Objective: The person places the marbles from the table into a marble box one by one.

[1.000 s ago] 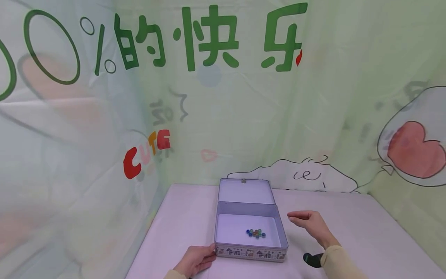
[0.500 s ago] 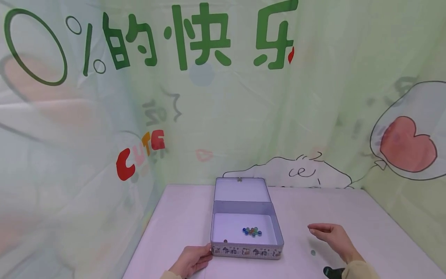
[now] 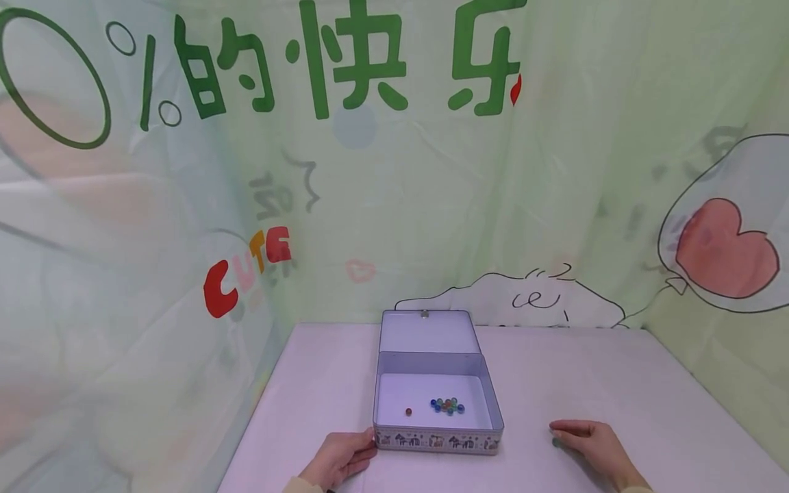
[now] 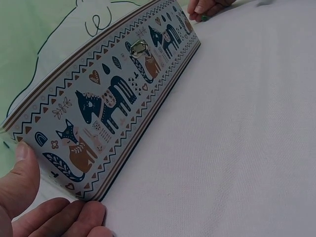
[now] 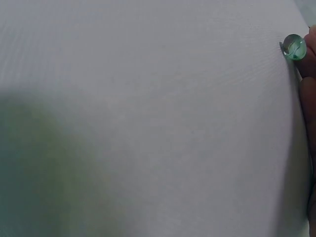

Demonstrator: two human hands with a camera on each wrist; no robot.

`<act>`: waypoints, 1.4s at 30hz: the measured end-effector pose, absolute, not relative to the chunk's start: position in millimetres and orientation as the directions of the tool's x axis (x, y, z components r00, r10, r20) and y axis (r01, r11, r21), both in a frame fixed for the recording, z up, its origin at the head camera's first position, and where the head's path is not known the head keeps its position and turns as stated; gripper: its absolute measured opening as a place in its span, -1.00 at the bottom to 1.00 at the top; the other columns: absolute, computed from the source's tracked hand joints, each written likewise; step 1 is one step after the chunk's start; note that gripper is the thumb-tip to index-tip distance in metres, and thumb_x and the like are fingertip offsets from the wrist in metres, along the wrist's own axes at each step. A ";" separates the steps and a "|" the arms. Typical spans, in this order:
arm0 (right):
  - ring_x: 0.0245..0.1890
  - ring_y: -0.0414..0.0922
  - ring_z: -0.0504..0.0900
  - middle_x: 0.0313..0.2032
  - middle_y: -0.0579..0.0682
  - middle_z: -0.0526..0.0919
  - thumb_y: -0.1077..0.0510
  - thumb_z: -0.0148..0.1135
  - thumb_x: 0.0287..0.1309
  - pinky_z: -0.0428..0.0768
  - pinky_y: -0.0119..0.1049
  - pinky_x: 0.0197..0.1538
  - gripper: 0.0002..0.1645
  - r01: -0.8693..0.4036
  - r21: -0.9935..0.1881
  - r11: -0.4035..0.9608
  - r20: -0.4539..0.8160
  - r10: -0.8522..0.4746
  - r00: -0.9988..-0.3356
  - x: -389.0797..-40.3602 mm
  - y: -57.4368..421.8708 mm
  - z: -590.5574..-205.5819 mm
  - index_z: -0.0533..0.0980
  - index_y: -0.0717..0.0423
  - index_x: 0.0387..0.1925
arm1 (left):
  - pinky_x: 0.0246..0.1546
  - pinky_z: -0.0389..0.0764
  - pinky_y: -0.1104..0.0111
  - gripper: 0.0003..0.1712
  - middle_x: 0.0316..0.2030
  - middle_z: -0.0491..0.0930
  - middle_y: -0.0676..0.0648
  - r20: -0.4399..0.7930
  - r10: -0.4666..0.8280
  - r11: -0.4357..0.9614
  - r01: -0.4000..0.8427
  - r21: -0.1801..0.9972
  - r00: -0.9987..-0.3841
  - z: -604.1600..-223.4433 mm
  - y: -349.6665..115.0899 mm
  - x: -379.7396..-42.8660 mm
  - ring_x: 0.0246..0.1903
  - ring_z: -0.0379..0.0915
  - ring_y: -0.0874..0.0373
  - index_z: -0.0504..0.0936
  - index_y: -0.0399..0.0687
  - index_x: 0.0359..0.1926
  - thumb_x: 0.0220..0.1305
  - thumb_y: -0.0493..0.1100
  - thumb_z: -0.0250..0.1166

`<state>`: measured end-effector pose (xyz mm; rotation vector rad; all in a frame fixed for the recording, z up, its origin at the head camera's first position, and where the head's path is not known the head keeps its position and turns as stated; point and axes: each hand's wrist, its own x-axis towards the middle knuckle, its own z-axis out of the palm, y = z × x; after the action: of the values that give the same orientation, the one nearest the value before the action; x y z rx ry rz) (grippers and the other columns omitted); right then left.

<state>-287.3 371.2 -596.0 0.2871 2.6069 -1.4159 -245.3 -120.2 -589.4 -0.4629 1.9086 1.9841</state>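
An open tin box [image 3: 439,441], printed with animals, stands with its hinged lid raised at the back. My left hand [image 3: 339,457] grips its front left corner; in the left wrist view the thumb [image 4: 23,170] lies against the tin's end and the fingers [image 4: 54,217] are at its lower corner. Inside are a cluster of glass marbles [image 3: 447,405] and a lone reddish-brown marble [image 3: 409,411]. To the right, my right hand [image 3: 594,446] is down at the table, its straight fingers right at a green marble [image 5: 295,47].
The table [image 3: 333,383] has a pale cloth cover. Printed curtains [image 3: 444,198] hang behind it and along both sides. A metal clasp [image 4: 139,48] projects from the tin's front. A blurred green shape [image 5: 39,163] covers the lower left of the right wrist view.
My right hand has moved right, away from the tin, and down to the green marble. A reddish-brown marble has appeared and rolled inside the tin. The left hand keeps its corner.
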 end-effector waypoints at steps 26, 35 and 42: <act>0.00 0.10 0.72 -0.15 0.13 0.81 0.12 0.56 0.06 0.73 -0.03 0.01 -0.62 0.181 -0.753 0.633 -0.186 0.059 -0.981 -286.2 366.8 -593.4 0.73 0.26 -0.12 | 0.00 0.75 0.15 -0.42 -0.14 0.77 -0.31 -0.468 0.020 -0.029 -0.468 0.883 -0.884 -588.3 -121.6 -245.3 -0.11 0.75 -0.01 0.56 -0.59 0.09 0.38 -0.07 0.39; -0.17 -0.30 0.72 -0.05 0.09 0.81 0.02 0.48 0.19 0.74 -0.31 -0.08 -0.50 0.201 -0.829 0.522 -0.188 0.078 -0.979 -291.9 365.5 -572.3 0.67 0.26 0.06 | -0.01 0.76 0.15 -0.44 -0.16 0.78 -0.29 -0.466 0.019 -0.022 -0.466 0.884 -0.885 -588.0 -119.6 -246.1 -0.12 0.75 0.01 0.59 -0.57 0.07 0.37 -0.07 0.40; -0.13 -0.40 0.67 0.05 0.10 0.77 -0.07 0.39 0.30 0.72 -0.13 0.12 -0.41 0.095 -0.853 0.514 -0.100 0.018 -0.995 -301.5 351.0 -530.8 0.61 0.27 0.17 | -0.02 0.76 0.15 -0.43 -0.17 0.78 -0.29 -0.476 0.007 -0.023 -0.476 0.879 -0.879 -587.5 -119.5 -245.7 -0.14 0.75 0.00 0.58 -0.58 0.08 0.36 -0.08 0.40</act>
<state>-301.5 351.0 -530.8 0.0990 2.6643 -1.5083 -245.7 -119.5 -587.5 -0.4909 1.9187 1.9670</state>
